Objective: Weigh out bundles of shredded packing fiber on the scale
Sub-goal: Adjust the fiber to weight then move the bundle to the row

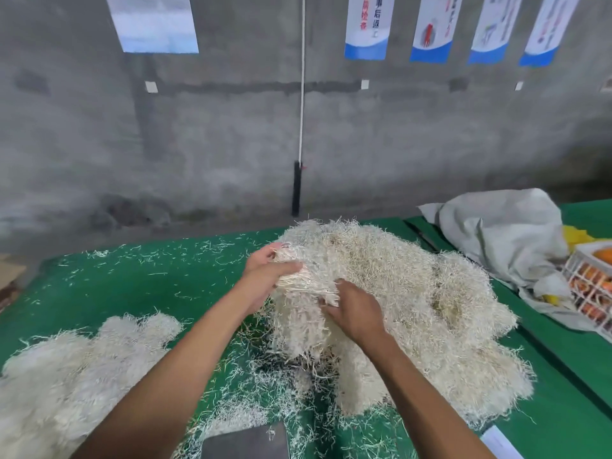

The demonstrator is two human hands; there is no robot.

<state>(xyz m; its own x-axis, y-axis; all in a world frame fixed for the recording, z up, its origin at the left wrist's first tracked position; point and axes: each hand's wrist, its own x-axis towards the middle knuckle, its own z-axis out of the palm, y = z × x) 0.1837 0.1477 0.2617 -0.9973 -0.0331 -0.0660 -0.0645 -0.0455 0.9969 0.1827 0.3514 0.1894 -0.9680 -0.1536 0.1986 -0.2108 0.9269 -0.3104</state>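
- Big pile of shredded packing fiber [397, 303], pale cream, sits on green table [109, 286], centre-right of view.
- Left hand [265, 276] at upper-left edge of big pile; fingers curled round a bundle of strands [304, 286], thumb lying across the top, fingers underneath partly hidden in fiber.
- Right hand [354, 313] just beside the left, palm down on the same bundle; fingertips dug into the strands and pinching them, thumb side tucked in so exact grip is hard to see.
- Bundle is touching the big pile, not separated from it; strands hang down from between the two hands.
- Both forearms bare, reaching in from bottom of frame.
- Second, flatter heap of fiber [73, 369] lies lower-left on table, well apart from big pile.
- Loose strands [185, 256] scattered over green surface, thicker in the gap between the heaps.
- Dark grey flat scale platform [245, 442] at bottom centre edge, only its top part in view, a few strands on it; no readout in view.
- Grey-white sack [496, 236] crumpled on table at right, behind big pile.
- White plastic crate [589, 286] with orange contents at far right, touching sack.
- Grey concrete wall [215, 144] behind; blue-and-white posters [367, 24] hang along top, text too blurred to read.
- White cord [301, 77] runs down the wall to a black bar [296, 190].
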